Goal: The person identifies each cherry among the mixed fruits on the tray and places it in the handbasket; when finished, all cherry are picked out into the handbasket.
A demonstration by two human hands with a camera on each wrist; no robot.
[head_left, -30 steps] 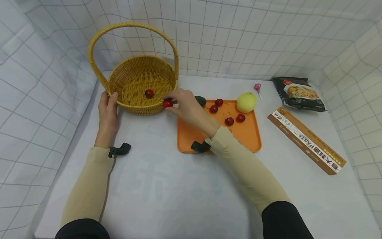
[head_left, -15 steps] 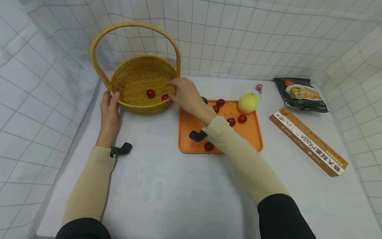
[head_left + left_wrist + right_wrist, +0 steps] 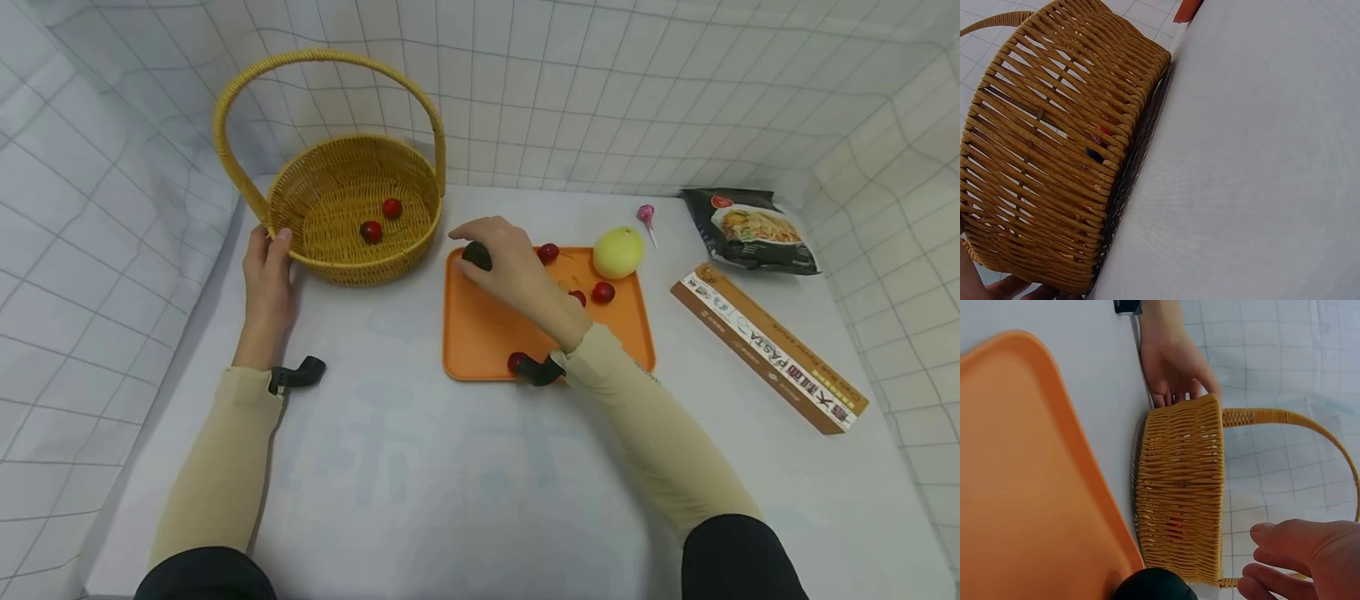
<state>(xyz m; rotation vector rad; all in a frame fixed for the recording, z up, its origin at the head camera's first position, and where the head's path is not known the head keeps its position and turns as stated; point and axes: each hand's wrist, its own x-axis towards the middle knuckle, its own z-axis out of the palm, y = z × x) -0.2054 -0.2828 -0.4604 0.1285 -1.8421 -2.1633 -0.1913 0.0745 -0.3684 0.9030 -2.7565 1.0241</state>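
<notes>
My left hand (image 3: 267, 279) grips the front left rim of the yellow wicker basket (image 3: 352, 272), thumb over the edge. In the basket lie two red cherries (image 3: 371, 232). My right hand (image 3: 517, 271) hovers over the left back corner of the orange tray (image 3: 480, 346), thumb and fingers spread around a dark green, oval, avocado-like thing (image 3: 477, 256). In the right wrist view the fingers stand apart from this dark rounded thing (image 3: 1155, 586). More cherries (image 3: 603, 292) rest on the tray, some partly hidden by the right hand and wrist strap.
A pale yellow-green round fruit (image 3: 618, 252) sits at the tray's back right corner. Farther right are a pink lollipop (image 3: 647, 217), a black noodle packet (image 3: 753, 233) and a long brown pasta box (image 3: 772, 350). White gridded curtains (image 3: 600, 100) border the table.
My right hand has released a cherry inside the basket, and that cherry has rolled farther back. The hand has moved right, to above the dark green thing. My left hand stays on the rim.
</notes>
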